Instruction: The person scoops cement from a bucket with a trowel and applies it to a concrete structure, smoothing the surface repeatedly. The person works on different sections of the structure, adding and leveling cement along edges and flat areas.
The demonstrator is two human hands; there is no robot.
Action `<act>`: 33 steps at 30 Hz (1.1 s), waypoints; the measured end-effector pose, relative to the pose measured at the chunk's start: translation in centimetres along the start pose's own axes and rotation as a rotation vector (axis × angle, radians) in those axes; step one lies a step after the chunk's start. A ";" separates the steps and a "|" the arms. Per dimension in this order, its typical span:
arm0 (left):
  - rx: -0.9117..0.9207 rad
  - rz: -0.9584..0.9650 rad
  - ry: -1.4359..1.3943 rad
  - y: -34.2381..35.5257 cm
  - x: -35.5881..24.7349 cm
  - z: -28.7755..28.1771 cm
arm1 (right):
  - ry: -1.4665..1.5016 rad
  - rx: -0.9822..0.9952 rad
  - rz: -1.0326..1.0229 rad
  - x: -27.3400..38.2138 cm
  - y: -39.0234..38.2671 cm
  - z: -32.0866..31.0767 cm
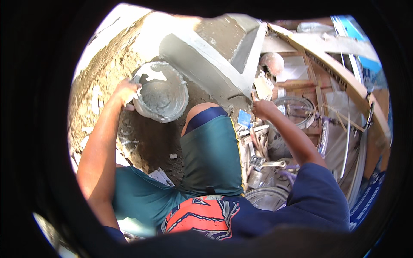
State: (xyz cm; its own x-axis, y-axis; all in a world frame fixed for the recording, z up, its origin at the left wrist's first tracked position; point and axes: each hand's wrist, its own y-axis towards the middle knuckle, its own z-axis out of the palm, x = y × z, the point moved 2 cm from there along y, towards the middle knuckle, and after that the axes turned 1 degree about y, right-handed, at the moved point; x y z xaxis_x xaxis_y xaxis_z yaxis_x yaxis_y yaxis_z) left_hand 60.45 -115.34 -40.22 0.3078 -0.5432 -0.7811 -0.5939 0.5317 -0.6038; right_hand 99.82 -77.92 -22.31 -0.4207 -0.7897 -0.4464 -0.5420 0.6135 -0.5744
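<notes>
At the left, my left hand has its fingers closed on the rim of a white plastic bucket, crusted with grey material inside. My right hand is curled beside the lower corner of a smooth grey plastered form; what it holds, if anything, is too small to make out. A pale tan piece lies just above that hand. My bent knee sits between the bucket and the scrap pile.
Bicycle wheels and scrap pieces crowd the right, with a long wooden board beyond them and a reddish rounded object near the plastered form. A small blue piece lies by my knee. Sandy soil runs along the left.
</notes>
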 end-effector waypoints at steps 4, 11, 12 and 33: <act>0.018 0.010 -0.225 3.3 0.4 1.8 | 0.728 -0.114 0.078 -1.9 -3.3 4.5; -0.052 0.172 -0.009 2.8 0.3 5.5 | 1.228 -0.375 -0.112 6.8 0.9 0.8; -0.018 0.120 -0.009 2.4 0.5 5.5 | 1.090 -0.386 -0.178 7.5 1.5 -0.1; -0.228 0.047 0.360 -0.2 0.6 7.8 | 0.114 -0.358 -0.972 19.5 5.8 -5.9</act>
State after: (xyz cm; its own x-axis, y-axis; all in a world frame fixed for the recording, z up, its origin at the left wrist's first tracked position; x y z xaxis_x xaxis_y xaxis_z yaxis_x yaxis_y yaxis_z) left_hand 66.51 -110.73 -41.79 0.0215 -0.7352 -0.6775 -0.7626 0.4262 -0.4866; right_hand 84.15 -89.76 -30.34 0.2570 -0.9500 0.1775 -0.8601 -0.3086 -0.4061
